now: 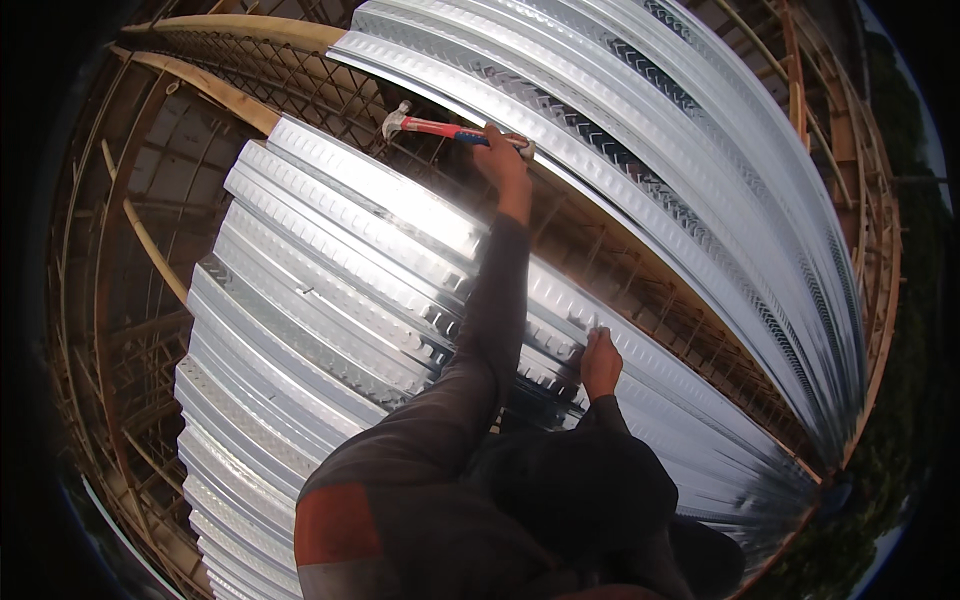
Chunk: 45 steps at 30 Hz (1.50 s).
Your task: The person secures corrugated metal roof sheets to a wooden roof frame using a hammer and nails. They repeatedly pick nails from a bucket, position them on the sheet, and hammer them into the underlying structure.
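Head view, left hand [505,168]: grips claw hammer [430,127] beyond nearer metal decking [350,190]
Right hand [601,364]: curls over it, cannot tell whether gripping

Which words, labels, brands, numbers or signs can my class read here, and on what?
There are none that can be read.
Hammer handle: any marking is too small and blurred to read.
Ridged metal sheets: stamped patterns, no legible lettering.

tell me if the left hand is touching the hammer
Touching: the head view shows the left hand closed around the hammer at its handle.
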### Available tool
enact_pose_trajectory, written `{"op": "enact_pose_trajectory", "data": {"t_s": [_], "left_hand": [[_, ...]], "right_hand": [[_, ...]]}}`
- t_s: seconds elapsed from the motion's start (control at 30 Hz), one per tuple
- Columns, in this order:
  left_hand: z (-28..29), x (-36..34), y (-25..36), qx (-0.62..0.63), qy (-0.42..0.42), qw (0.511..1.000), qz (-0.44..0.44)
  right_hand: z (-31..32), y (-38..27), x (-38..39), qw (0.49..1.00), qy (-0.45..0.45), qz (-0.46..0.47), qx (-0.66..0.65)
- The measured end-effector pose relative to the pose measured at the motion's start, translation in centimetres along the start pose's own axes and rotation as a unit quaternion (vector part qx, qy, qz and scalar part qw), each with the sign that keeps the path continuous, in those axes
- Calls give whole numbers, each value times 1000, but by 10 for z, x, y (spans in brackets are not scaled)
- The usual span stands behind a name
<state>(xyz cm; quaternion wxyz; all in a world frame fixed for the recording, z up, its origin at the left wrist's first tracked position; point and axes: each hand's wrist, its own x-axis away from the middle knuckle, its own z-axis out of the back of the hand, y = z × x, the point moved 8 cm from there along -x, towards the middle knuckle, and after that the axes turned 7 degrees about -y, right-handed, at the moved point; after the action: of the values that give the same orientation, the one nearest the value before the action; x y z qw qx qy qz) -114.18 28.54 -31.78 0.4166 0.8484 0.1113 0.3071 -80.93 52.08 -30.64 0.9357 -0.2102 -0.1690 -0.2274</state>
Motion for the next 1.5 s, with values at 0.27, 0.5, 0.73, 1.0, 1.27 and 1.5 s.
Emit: {"op": "enact_pose_trajectory", "data": {"t_s": [0.27, 0.5, 0.73, 1.0, 1.27, 1.5], "left_hand": [[-79, -27, -19, -90, -101, 990, 46], [-75, -42, -38, -115, -110, 986, 42], [-75, -28, -16, -97, -99, 990, 9], [-66, -56, -25, -79, -86, 993, 33], [-78, -62, -69, -33, -152, 979, 131], [-65, -60, -51, -174, -204, 955, 128]], "right_hand": [[-1, -6, -1, 1000, 4, 3, -14], [-7, -12, 1, 1000, 1, 11, 1], [-5, -6, 0, 1000, 2, -4, 7], [-8, -23, -5, 999, 4, -18, 29], [19, -11, 6, 996, 56, 32, -55], [-8, -1, 8, 989, 76, 33, -121]]}}
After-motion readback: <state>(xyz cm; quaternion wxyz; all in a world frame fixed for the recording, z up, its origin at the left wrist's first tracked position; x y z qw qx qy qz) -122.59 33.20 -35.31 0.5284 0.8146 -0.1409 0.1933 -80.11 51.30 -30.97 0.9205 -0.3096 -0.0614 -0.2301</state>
